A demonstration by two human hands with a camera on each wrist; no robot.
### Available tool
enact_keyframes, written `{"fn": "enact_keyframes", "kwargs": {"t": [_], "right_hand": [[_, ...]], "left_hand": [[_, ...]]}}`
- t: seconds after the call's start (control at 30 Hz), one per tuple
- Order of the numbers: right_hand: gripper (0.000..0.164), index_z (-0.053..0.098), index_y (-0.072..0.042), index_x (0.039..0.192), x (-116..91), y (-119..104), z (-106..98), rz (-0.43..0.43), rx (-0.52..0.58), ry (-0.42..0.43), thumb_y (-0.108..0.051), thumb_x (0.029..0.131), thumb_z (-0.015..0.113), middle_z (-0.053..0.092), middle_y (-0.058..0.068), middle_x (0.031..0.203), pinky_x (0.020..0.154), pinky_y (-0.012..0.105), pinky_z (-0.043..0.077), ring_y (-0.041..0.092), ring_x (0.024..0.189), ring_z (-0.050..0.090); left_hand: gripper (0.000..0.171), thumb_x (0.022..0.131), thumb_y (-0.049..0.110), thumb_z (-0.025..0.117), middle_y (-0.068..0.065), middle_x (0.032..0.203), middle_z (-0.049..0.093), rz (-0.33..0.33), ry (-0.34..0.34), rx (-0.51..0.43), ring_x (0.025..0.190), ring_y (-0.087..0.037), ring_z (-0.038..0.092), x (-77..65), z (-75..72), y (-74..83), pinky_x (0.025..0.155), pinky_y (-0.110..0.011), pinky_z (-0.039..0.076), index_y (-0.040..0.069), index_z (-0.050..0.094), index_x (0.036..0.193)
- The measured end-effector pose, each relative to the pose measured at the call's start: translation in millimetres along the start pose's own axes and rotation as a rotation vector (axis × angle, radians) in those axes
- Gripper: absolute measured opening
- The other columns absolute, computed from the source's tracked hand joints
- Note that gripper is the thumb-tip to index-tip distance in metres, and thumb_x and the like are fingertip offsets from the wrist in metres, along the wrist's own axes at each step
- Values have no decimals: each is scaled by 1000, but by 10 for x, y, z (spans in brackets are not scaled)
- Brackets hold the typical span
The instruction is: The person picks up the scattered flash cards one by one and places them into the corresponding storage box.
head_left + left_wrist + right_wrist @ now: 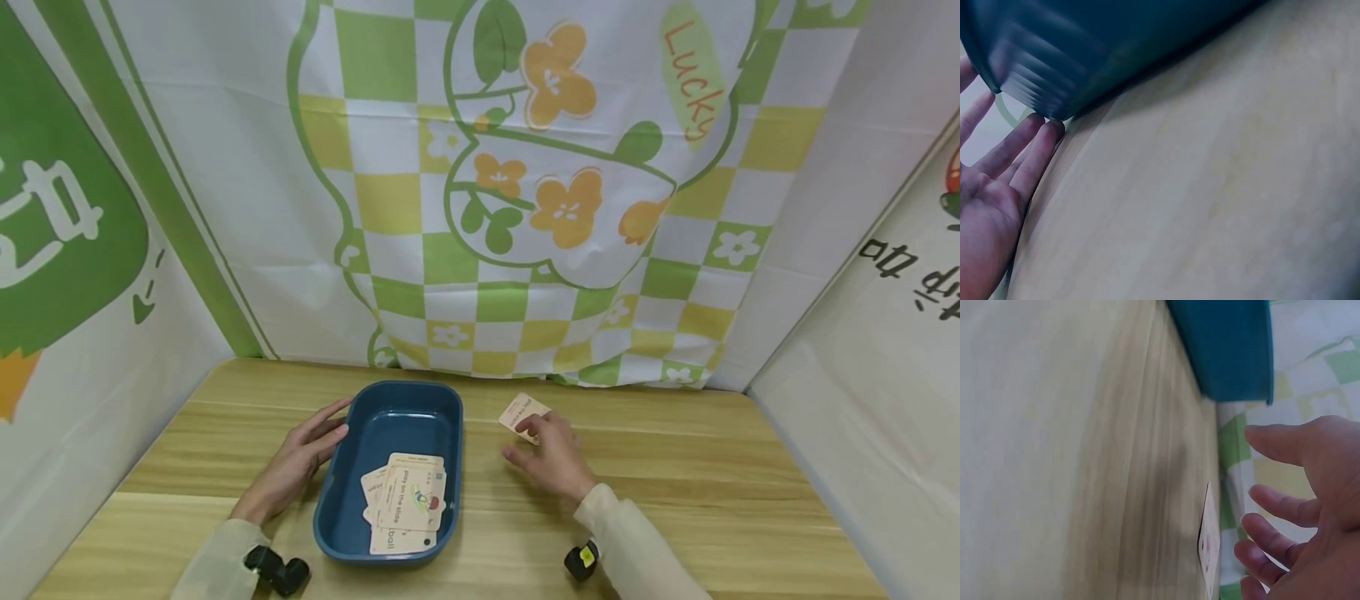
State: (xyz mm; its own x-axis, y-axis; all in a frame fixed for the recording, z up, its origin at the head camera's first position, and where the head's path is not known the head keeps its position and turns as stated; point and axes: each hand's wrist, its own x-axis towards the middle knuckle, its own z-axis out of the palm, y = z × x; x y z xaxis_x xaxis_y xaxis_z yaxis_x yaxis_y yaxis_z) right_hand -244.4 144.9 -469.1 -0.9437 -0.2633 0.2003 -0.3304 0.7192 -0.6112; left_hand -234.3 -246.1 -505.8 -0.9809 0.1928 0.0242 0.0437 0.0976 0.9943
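A dark blue tray (382, 429) stands on the table, with several cream printed cards (408, 504) overlapping in its near half. The top card reads "play on the slide". My left hand (303, 454) is at the tray's left side, its extended fingers touching the outer wall (1041, 62). To the right of the tray, one card (519, 408) lies flat on the wood, partly hidden under my right hand (555, 458). In the right wrist view, the fingers of that hand are spread and loosely bent above the card (1209, 540), holding nothing.
The wooden table (675, 492) reaches back to a hanging cloth (480, 325) with green and yellow checks and flowers. White printed sheets (862, 358) flank the table on both sides. Small black devices (277, 571) are strapped to both wrists.
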Motion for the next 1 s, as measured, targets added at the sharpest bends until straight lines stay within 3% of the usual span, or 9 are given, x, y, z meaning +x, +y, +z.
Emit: {"fn": "enact_keyframes", "kwargs": {"t": [0.37,0.63,1.0], "right_hand": [[41,66,-3,105,189,240,1,115,-109,-3,-31,83,86,55,10,95,79,50,33,26,87,48],[53,68,-3,112,293,372,23,235,-197,27,-42,80,86,58,15,108,87,56,35,34,100,52],[56,70,-3,113,351,455,19,280,-229,47,-42,77,89,58,17,109,87,59,35,37,102,50]], "left_hand": [[62,108,30,52,-27,155,36,-2,-1,-2,132,-31,48,-2,12,-9,96,-17,45,9,28,161],[61,108,29,52,-27,155,35,11,-9,0,129,-23,51,-2,8,-4,97,-17,45,9,29,161],[61,108,29,51,-27,155,35,11,-7,4,134,-36,45,0,-5,-1,96,-17,45,9,28,161]]}}
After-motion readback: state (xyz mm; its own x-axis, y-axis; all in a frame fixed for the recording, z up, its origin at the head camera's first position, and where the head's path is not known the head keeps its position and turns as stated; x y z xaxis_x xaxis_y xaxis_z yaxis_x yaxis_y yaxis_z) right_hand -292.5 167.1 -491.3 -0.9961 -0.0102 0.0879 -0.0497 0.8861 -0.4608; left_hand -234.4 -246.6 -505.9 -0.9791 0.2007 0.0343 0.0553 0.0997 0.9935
